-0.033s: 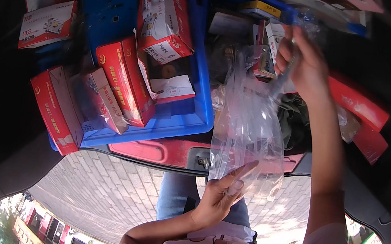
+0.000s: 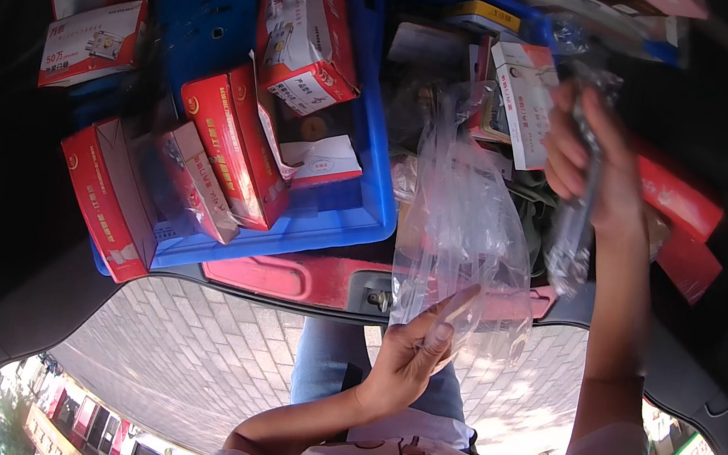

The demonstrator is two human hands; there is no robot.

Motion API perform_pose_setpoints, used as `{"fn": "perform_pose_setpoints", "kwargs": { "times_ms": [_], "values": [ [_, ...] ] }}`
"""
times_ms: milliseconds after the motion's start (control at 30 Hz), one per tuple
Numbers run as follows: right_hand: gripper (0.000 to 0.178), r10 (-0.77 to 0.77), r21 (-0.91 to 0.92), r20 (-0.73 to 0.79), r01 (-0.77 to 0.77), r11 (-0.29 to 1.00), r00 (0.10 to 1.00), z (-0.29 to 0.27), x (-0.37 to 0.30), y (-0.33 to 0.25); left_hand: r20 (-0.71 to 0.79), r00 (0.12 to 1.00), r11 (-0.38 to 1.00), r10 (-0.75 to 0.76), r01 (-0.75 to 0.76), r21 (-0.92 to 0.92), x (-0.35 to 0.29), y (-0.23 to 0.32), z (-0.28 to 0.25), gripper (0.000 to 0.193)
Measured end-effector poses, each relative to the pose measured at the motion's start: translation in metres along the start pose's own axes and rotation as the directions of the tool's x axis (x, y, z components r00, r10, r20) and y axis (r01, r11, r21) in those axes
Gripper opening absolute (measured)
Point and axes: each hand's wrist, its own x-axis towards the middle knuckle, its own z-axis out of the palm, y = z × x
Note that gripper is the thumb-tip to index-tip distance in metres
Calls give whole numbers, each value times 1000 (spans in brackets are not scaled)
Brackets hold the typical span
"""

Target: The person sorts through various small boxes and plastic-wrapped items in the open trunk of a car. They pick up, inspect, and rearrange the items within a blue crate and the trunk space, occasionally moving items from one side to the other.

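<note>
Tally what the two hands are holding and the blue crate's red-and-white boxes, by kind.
Clear plastic bags, pinched by the left hand: 1
Clear wrapped packets, gripped by the right hand: 1
Red-and-white boxes in the blue crate, clearly visible: 5
Total: 7

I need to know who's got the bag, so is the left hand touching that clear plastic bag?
Touching. The head view shows the left hand with its fingertips pinched on the lower edge of the clear plastic bag, which hangs above the blue crate.
</note>
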Motion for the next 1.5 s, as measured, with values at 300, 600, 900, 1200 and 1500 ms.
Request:
{"fn": "perform_pose_setpoints", "kwargs": {
  "times_ms": [300,600,900,1200,1500],
  "values": [
    [18,594,395,-239,-482,782,768,76,-147,61,238,917,775,319,-397,491,12,29,30,40],
    [54,-51,-247,-603,-125,961,796,92,-176,77,496,770,884,402,-467,7,-29,71,71,35],
    [33,-679,-815,-115,-459,-353,725,74,-248,43,630,636,805,446,-593,28,-71,33,88,24],
    [32,125,-623,29,-80,778,992,82,-241,-39,876,411,962,-251,10,271,-58,33,56,17],
    [47,-12,-974,-175,-175,-141,985,-59,94,134,619,541,822,-569,374,429,-89,-97,-26,29]
  ]
}}
